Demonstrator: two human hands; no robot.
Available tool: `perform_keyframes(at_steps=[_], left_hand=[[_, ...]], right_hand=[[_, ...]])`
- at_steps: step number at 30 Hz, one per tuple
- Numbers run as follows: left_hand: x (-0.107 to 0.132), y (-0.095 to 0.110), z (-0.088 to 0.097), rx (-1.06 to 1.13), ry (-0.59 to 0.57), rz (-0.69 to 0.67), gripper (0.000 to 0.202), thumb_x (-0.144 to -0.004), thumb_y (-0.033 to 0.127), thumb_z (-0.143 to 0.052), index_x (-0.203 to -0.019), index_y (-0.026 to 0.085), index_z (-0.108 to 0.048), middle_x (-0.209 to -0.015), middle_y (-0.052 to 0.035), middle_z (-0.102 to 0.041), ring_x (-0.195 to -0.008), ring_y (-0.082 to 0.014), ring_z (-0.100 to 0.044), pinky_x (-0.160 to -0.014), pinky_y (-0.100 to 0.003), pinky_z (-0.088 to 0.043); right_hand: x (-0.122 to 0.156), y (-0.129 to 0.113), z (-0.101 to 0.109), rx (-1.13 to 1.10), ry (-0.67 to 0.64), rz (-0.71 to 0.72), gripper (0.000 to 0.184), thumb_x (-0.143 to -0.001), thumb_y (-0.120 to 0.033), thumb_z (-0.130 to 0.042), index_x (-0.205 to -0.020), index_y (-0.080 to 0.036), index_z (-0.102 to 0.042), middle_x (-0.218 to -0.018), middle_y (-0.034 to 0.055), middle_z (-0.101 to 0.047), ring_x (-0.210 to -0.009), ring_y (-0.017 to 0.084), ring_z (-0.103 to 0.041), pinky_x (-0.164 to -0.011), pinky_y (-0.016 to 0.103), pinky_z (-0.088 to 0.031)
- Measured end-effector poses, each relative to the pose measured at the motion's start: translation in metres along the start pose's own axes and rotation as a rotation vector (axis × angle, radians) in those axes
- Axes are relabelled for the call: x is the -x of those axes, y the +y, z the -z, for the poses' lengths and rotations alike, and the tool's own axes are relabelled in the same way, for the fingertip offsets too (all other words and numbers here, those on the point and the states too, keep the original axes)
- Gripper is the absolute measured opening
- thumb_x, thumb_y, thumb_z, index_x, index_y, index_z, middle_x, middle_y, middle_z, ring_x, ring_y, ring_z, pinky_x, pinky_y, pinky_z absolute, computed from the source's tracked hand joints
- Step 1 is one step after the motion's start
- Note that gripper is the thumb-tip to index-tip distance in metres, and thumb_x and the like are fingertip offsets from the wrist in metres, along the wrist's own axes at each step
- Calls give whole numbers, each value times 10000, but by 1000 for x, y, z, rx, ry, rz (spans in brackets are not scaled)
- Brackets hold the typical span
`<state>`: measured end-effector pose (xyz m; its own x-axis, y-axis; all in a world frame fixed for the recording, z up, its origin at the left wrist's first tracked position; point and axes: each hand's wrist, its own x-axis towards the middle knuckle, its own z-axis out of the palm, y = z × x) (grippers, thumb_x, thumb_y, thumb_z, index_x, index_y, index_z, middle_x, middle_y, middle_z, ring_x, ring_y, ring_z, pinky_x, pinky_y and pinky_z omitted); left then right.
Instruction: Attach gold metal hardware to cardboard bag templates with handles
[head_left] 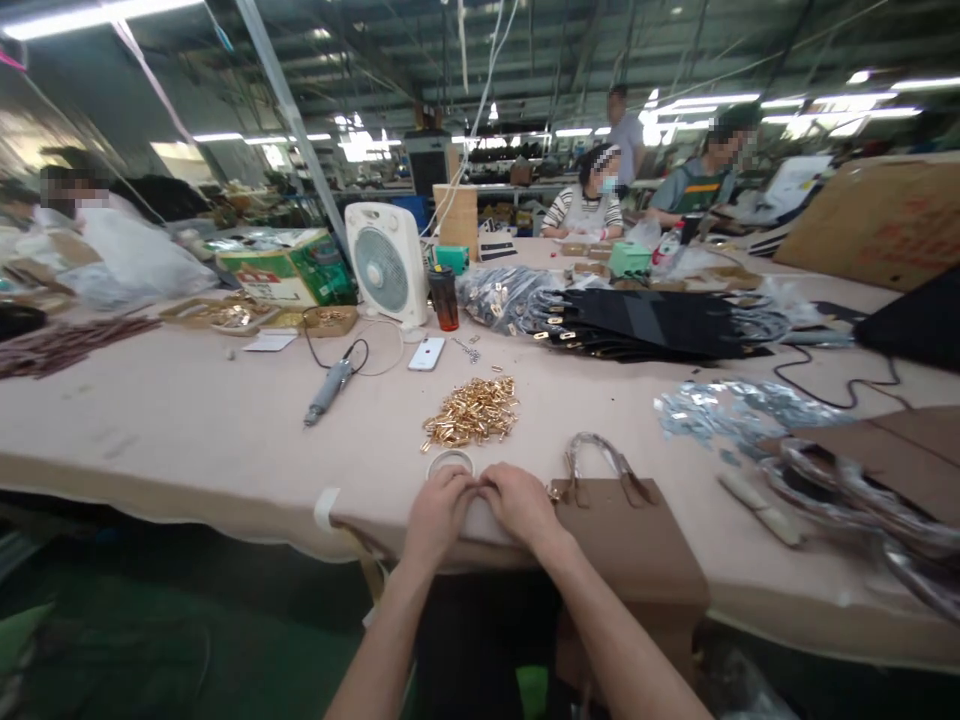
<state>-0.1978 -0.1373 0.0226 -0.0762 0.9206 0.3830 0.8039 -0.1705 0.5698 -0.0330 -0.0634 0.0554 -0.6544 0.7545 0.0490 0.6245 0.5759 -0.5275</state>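
My left hand (442,505) and my right hand (517,500) meet fingertip to fingertip above the table's near edge. Both have their fingers pinched together; whatever lies between them is too small or hidden to make out. Just behind my left fingers is a round, pale ring-like item (451,459), partly covered by the hand. Beyond it a pile of small gold-coloured metal pieces (474,411) is heaped on the table. Beside my right wrist a brown handbag (622,520) hangs over the table edge, its wrapped handles (600,445) standing up.
A grey corded power screwdriver (328,392), a white phone (427,354), a dark tumbler (444,300) and a box fan (388,265) stand or lie farther back. Stacked black pieces (652,322) and silvery scraps (735,408) are to the right. Several people work across the room.
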Motion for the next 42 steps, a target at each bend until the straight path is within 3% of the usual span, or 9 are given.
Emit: perform_keyframes(at_steps=[7, 12, 16, 20, 24, 27, 30, 36, 42], left_hand=[[-11, -10, -3, 50, -10, 50, 241, -989, 306, -538, -933, 223, -758, -1080, -63, -720, -1009, -221, -672, -928, -374, -566], [-10, -7, -1, 21, -46, 97, 274, -989, 284, -508, -1083, 235, -761, -1150, -62, -699, -1093, -230, -654, -985, -386, -544], [-9, 1, -2, -40, 7, 102, 523, -977, 300, -584, -1494, 265, -518, -1340, -93, -629, -1243, -271, -595, -1095, -458, -488], [-19, 33, -17, -58, 98, 69, 472, -972, 358, -638, -1416, 206, -589, -1364, -136, -607, -1298, -308, -548, -1146, -491, -438], [-38, 76, -44, 115, -158, 33, 380, -983, 344, -633, -1347, 236, -650, -1221, -95, -694, -1140, -252, -641, -1019, -391, -519], [-48, 95, -60, 211, -294, 33, 194, -976, 250, -614, -1079, 233, -778, -1026, -71, -737, -1004, -216, -676, -939, -333, -522], [-50, 110, -70, 457, -207, 157, 143, -940, 261, -663, -930, 200, -792, -944, -69, -755, -922, -206, -683, -888, -322, -526], [-33, 167, -76, 1469, -129, 700, 353, -783, 418, -876, -986, 141, -792, -888, -48, -772, -751, -105, -678, -757, -211, -569], [-23, 204, -71, 1765, -92, 890, 388, -628, 304, -996, -899, 102, -804, -916, -63, -788, -787, -80, -704, -774, -140, -598]], right_hand=[[3, 7, -24, 37, 167, 224, 168, -1030, -221, -522, -1070, -219, -685, -1055, 74, -728, -1020, 226, -621, -891, 331, -452], [23, -3, -13, -251, 265, 413, 189, -1036, -202, -519, -1068, -221, -705, -1079, 85, -743, -1027, 207, -651, -924, 334, -488], [56, 6, 17, -600, 503, 193, 129, -1010, -264, -609, -995, -212, -727, -965, 57, -741, -919, 180, -681, -856, 310, -538], [89, 34, 36, -809, 666, -183, 231, -945, -359, -707, -1077, -171, -728, -883, 41, -728, -758, 158, -670, -712, 284, -550], [113, 53, 44, -977, 718, -337, 444, -866, -414, -797, -1217, -170, -678, -785, -1, -689, -677, 136, -623, -643, 257, -509], [128, 59, 49, -1097, 751, -383, 356, -808, -420, -855, -1038, -179, -730, -754, 2, -680, -675, 132, -604, -636, 249, -487], [140, 59, 56, -1247, 766, -413, 299, -772, -413, -890, -933, -200, -756, -803, 15, -705, -716, 130, -609, -656, 241, -489], [146, 50, 63, -1588, 763, -477, 222, -741, -360, -918, -872, -234, -791, -1338, 44, -695, -1036, 157, -668, -870, 261, -538], [146, 40, 57, -1772, 748, -423, 197, -739, -337, -917, -859, -243, -792, -1309, 38, -731, -1179, 193, -665, -1091, 347, -484]])
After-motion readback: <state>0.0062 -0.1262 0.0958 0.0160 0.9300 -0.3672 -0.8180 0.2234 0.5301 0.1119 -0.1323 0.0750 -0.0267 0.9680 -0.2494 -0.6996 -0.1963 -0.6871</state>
